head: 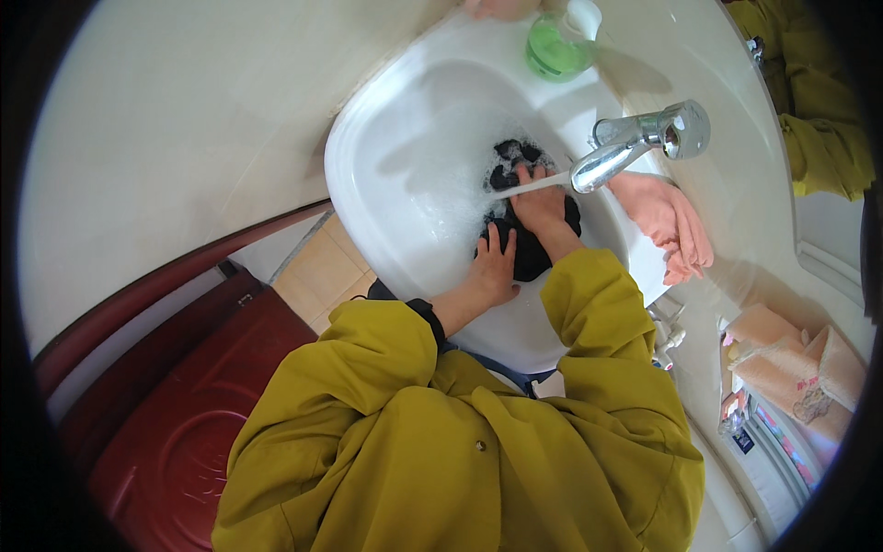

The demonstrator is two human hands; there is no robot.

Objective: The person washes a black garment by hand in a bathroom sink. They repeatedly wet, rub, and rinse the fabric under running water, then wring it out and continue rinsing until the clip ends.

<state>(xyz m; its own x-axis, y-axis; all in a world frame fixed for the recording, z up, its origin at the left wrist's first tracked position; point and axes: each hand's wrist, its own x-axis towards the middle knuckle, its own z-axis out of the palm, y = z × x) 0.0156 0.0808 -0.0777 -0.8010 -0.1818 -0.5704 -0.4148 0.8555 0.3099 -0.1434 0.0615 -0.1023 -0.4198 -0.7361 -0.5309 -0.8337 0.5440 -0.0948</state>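
Soaked black cloth point(531, 255) lies bunched in the white ceramic washbasin point(365, 207), with foam around its far end. My right hand point(541, 205) rests on top of the cloth, fingers spread and pointing away from me. Closer to me, my left hand point(490, 272) touches the cloth's left edge with its fingers apart; a black band circles that wrist. A stream of water runs from the chrome faucet point(614, 152) past my right fingers into the foamy water. The undersides of both hands are hidden.
A pump bottle of green liquid point(557, 52) stands on the basin's far corner. Pink cloth point(666, 217) drapes over the ledge right of the faucet. A peach towel point(793, 366) lies farther right. At lower left is a dark red panel point(200, 407); a mirror point(814, 124) is at upper right.
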